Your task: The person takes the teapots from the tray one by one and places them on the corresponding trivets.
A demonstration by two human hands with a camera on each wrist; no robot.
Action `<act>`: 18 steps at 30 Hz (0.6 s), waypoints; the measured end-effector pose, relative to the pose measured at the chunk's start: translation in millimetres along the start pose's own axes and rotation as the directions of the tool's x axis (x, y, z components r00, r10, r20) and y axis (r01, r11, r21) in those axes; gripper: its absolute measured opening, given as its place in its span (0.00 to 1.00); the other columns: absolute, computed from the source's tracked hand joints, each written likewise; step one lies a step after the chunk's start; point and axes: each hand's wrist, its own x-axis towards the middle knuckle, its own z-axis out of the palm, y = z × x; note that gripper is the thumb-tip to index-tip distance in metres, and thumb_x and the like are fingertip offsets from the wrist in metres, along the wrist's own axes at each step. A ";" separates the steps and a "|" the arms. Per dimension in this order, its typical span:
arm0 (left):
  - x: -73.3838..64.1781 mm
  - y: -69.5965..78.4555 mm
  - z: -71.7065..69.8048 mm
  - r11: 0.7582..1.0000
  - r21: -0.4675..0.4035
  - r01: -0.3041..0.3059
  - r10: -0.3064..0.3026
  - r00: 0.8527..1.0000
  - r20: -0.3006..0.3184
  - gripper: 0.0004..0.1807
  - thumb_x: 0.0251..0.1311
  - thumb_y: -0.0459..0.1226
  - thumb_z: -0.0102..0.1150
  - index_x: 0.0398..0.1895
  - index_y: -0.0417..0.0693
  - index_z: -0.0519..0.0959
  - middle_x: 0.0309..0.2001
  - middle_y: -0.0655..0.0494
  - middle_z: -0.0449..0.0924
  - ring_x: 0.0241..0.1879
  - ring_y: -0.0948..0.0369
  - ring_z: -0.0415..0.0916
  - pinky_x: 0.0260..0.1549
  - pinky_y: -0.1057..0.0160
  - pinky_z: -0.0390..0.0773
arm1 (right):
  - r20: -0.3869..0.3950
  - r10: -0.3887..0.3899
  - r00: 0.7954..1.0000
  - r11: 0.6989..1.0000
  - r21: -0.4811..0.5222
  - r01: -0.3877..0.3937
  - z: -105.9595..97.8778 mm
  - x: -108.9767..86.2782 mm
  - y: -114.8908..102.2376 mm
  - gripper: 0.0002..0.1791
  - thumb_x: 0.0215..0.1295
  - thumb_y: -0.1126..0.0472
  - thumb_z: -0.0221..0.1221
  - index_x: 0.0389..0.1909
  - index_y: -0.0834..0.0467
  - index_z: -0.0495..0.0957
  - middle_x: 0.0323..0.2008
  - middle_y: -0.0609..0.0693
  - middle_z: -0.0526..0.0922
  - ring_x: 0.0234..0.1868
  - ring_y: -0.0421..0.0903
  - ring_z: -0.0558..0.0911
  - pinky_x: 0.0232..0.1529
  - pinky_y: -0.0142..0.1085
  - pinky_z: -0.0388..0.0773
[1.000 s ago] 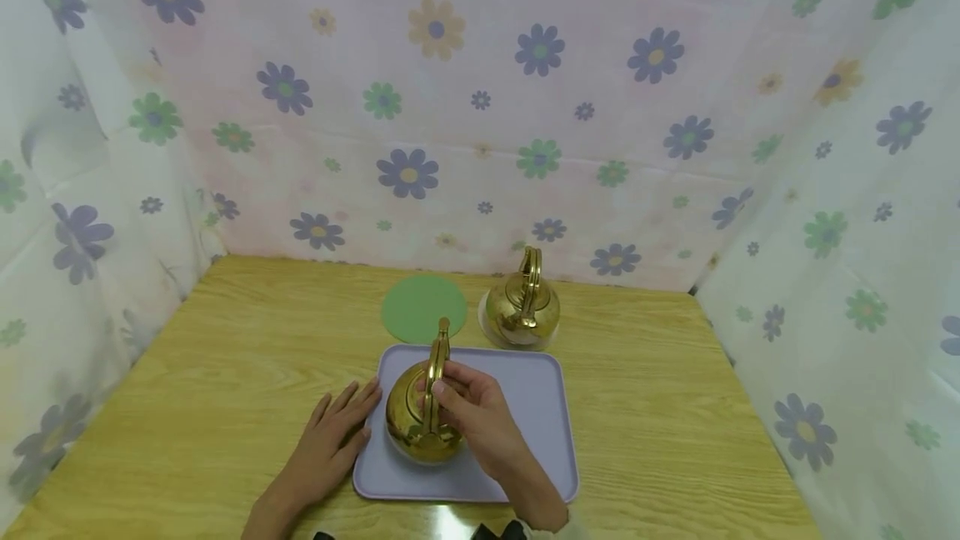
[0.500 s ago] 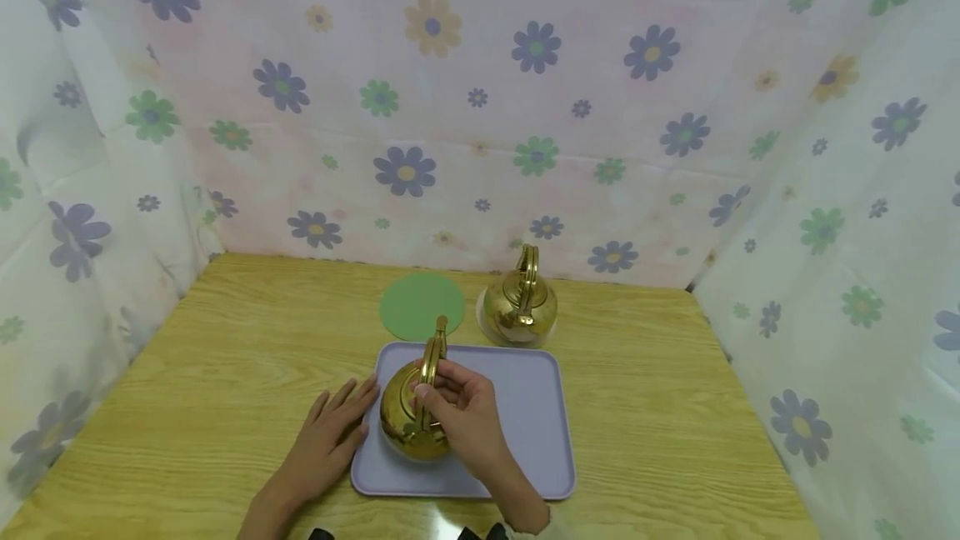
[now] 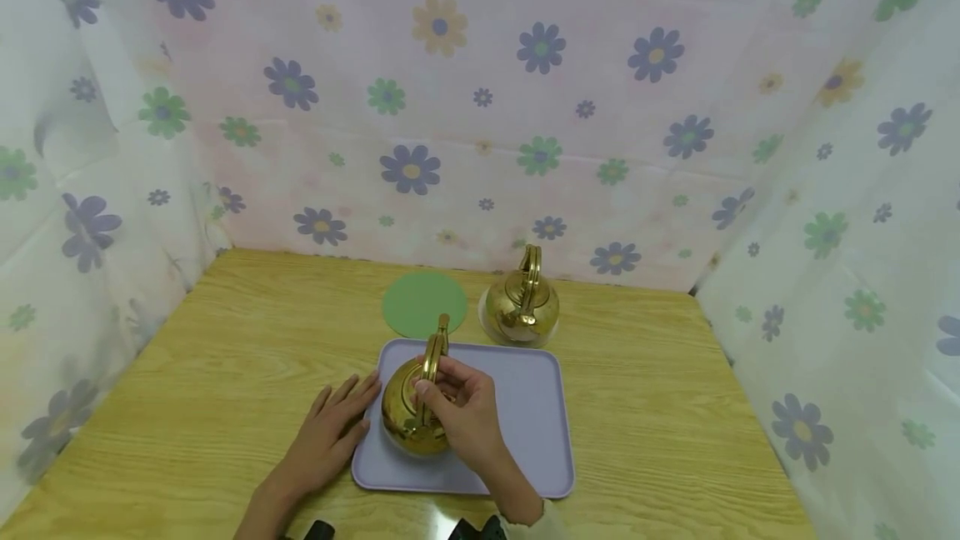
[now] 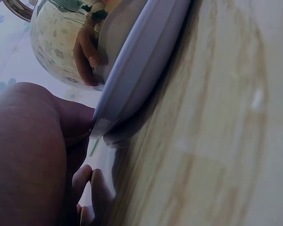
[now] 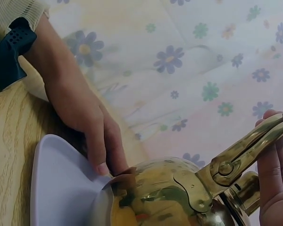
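Note:
A shiny gold kettle [image 3: 401, 419] stands on the left part of a lilac tray [image 3: 528, 407]. My right hand [image 3: 471, 415] grips its upright handle [image 5: 254, 146] between thumb and fingers. Flat beside the tray's left edge lies my left hand [image 3: 322, 440], fingers spread, with the fingertips right at the rim. In the left wrist view its thumb [image 4: 78, 115] meets the tray's side [image 4: 137, 70]. The kettle's polished body mirrors the left hand and hides part of the tray.
Behind the tray a green round mat [image 3: 423, 304] lies on the wooden table [image 3: 660, 407]. To its right a second gold kettle [image 3: 521, 315] stands on a pale round mat [image 3: 485, 330]. Flowered curtains [image 3: 480, 123] enclose the back and both sides.
The held kettle has shifted slightly left on the tray, with my right hand on its handle. The left hand stays at the tray's edge.

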 end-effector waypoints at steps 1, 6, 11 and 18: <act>0.0 -0.1 -0.1 1.000 -0.002 0.002 -0.002 1.000 0.002 0.27 0.72 0.36 0.55 0.73 0.46 0.71 0.74 0.50 0.69 0.73 0.36 0.60 0.77 0.45 0.40 | 0.000 -0.004 1.000 1.000 -0.002 0.004 0.2 -0.2 0.1 0.21 0.69 0.70 0.61 0.57 0.81 0.74 0.43 0.85 0.77 0.34 0.35 0.85 0.39 0.27 0.84; -0.9 1.2 -0.9 1.000 -0.007 0.011 -0.011 1.000 0.009 0.27 0.72 0.36 0.55 0.73 0.45 0.71 0.74 0.50 0.69 0.73 0.36 0.60 0.77 0.44 0.40 | -0.002 -0.023 1.000 0.999 -0.022 0.023 1.1 -0.8 1.3 0.20 0.69 0.71 0.61 0.56 0.80 0.75 0.41 0.83 0.78 0.34 0.35 0.84 0.39 0.26 0.84; -0.3 1.8 -1.0 1.000 -0.007 0.011 -0.011 1.000 0.011 0.27 0.72 0.36 0.55 0.73 0.45 0.71 0.74 0.49 0.69 0.73 0.36 0.60 0.76 0.42 0.41 | 0.004 -0.031 1.000 0.998 -0.063 0.031 0.4 1.1 0.3 0.19 0.68 0.71 0.61 0.55 0.79 0.76 0.41 0.79 0.80 0.34 0.36 0.84 0.39 0.27 0.84; 1.0 1.3 -1.9 1.000 -0.013 0.020 -0.019 1.000 0.022 0.27 0.73 0.36 0.54 0.74 0.45 0.70 0.74 0.50 0.68 0.74 0.36 0.58 0.77 0.41 0.40 | 0.014 -0.027 1.000 0.994 -0.101 0.028 -1.8 3.9 -2.2 0.18 0.69 0.71 0.61 0.56 0.78 0.77 0.41 0.77 0.82 0.34 0.36 0.84 0.38 0.27 0.84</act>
